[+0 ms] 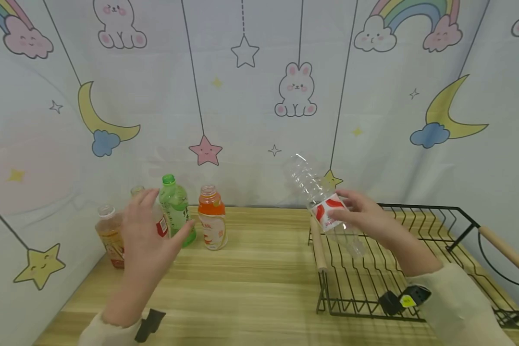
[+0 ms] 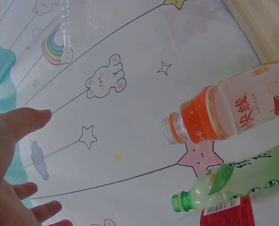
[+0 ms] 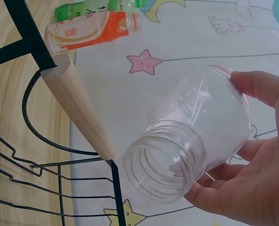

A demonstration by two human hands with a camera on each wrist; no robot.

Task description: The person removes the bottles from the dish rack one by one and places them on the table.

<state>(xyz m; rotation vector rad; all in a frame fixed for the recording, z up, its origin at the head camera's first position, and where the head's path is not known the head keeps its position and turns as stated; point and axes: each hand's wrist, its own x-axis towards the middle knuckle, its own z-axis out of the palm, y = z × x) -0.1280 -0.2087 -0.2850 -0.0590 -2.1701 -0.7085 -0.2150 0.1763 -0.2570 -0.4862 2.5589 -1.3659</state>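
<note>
My right hand (image 1: pixel 363 216) grips a clear plastic bottle (image 1: pixel 309 185) around its red-and-white label, above the left side of a black wire rack (image 1: pixel 341 307). The bottle is tilted, its base up to the left and its uncapped neck (image 3: pixel 165 160) pointing down toward the rack. My left hand (image 1: pixel 144 240) is raised with fingers spread and holds nothing. Past it stand a green bottle (image 1: pixel 175 204), an orange-and-white bottle (image 1: pixel 213 228) and an amber bottle (image 1: pixel 108 235). A red-labelled bottle (image 1: pixel 162 227) is mostly hidden behind that hand.
The rack has wooden handles (image 1: pixel 317 245) on its left and right sides and stands on a wood-grain table (image 1: pixel 251 288). A white curtain (image 1: pixel 251 120) printed with rabbits, stars and moons hangs behind the table and along its left side.
</note>
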